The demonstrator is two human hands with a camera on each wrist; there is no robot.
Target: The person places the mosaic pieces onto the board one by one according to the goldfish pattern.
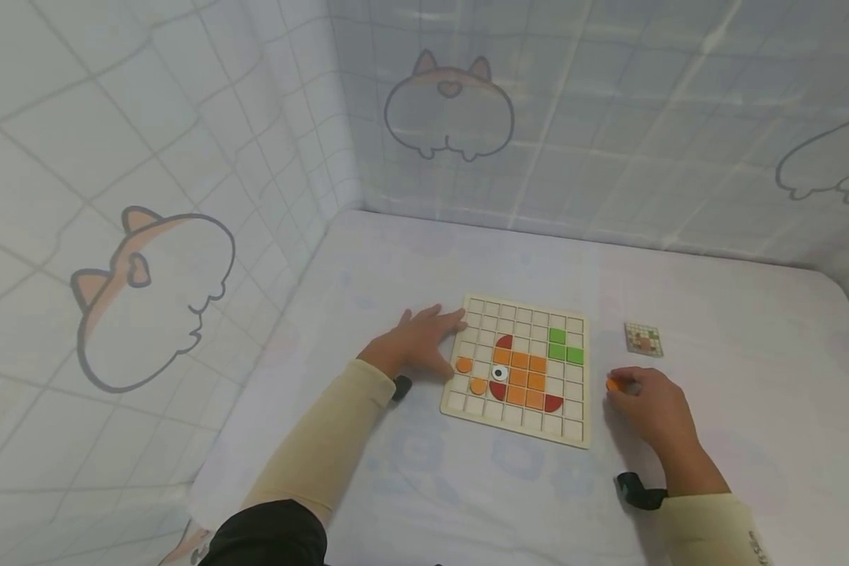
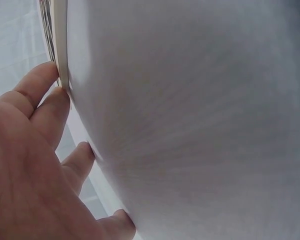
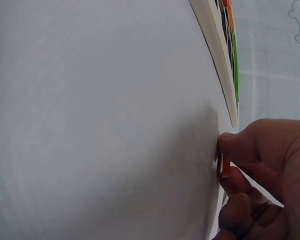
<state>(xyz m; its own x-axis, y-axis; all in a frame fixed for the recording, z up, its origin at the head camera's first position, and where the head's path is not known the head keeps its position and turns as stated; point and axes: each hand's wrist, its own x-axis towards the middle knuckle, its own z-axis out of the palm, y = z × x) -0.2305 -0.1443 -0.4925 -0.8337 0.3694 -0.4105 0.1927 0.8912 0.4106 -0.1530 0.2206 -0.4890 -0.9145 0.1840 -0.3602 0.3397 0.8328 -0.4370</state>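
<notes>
A square cream grid board point(image 1: 481, 310) lies on the white-covered table, with orange, red and green tiles in its cells and a white eye piece point(image 1: 499, 373) among them. Two round orange pieces point(image 1: 478, 386) sit near its left side. My left hand point(image 1: 417, 342) is spread along the board's left edge, fingertips touching it in the left wrist view. To the right of the board, my right hand point(image 1: 651, 405) pinches a small orange tile point(image 3: 226, 165) between thumb and fingers, low over the table.
A small pattern card point(image 1: 643, 339) lies right of the board, beyond my right hand. Wall sheets with a grid and animal drawings point(image 1: 449, 110) rise behind and to the left of the table point(image 1: 410, 259).
</notes>
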